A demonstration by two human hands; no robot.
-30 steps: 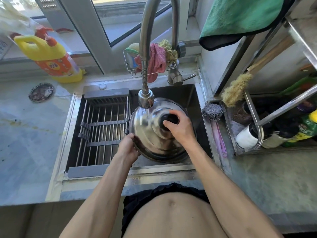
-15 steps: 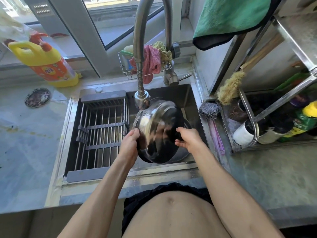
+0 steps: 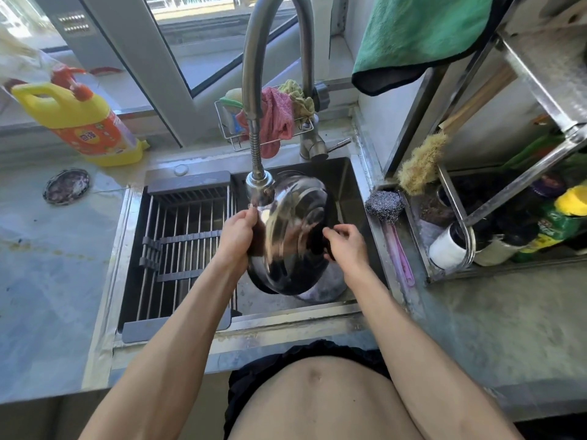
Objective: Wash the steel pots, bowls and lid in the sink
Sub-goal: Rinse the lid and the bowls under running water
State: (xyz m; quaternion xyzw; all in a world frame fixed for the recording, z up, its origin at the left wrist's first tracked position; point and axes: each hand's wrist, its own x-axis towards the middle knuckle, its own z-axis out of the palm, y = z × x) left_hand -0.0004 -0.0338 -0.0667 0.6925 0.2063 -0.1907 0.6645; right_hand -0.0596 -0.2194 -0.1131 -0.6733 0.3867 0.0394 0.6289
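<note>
Presently, centre of frame: steel lid (image 3: 295,230), tilted on edge over the sink (image 3: 355,185), shiny underside turned toward the camera.
Lid, position: directly under the faucet head (image 3: 259,185), its upper rim touching or just beside the nozzle; which, cannot be told.
Left hand (image 3: 238,233): fingers curled over the lid's left rim, gripping it together with a dark pad whose make cannot be told.
Right hand (image 3: 346,244): fingers curled at the lid's right side, against a dark part there, apparently the knob; whether it truly clasps that part cannot be told.
Beneath the lid: part of another steel vessel (image 3: 320,292) showing at the lower right of the basin.
Sink, left half: drying rack (image 3: 187,249) of steel bars with grey end plates.
Faucet (image 3: 273,74): tall curved neck with flexible lower hose, upper centre.
Behind the faucet: wire caddy (image 3: 228,138) holding a pink cloth (image 3: 278,119) and other rags.
Upper left of frame: yellow detergent jug (image 3: 82,122) on the counter (image 3: 47,281); round drain cover (image 3: 66,185) just below it.
Right of the sink: steel scourer (image 3: 384,204), pink brush handle (image 3: 400,255), bristle brush (image 3: 419,163).
Upper right: green towel (image 3: 422,36) draped over a metal shelf rack (image 3: 540,68); bottles on its lower tray, mid right.
</note>
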